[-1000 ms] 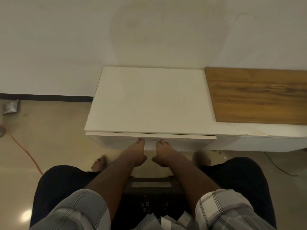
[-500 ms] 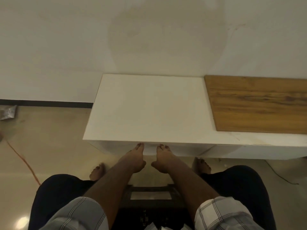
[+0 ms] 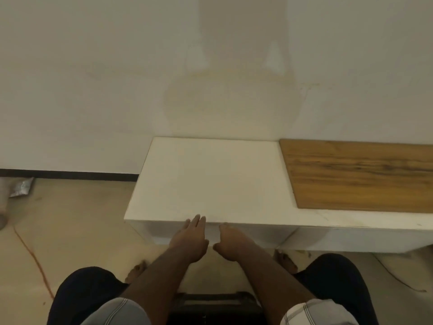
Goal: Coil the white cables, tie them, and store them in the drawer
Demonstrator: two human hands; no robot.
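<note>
No white cable shows anywhere. The low white cabinet (image 3: 210, 179) stands against the wall, and its drawer front (image 3: 253, 233) sits flush under the top. My left hand (image 3: 189, 240) is in front of the drawer with straight fingers, its tips level with the cabinet's top edge. My right hand (image 3: 230, 242) is beside it, fingertips against the drawer front just under the edge. Neither hand holds anything.
A wooden panel (image 3: 360, 174) lies on the cabinet top to the right. A dark crate (image 3: 215, 306) sits between my knees. On the floor are an orange cord (image 3: 32, 254), a silver packet (image 3: 22, 186) and a thin dark wire (image 3: 393, 277).
The drawer, slightly out a second ago, has been pushed in flush. My left fingers have straightened and risen to the top edge. The view has tilted up toward the wall.
</note>
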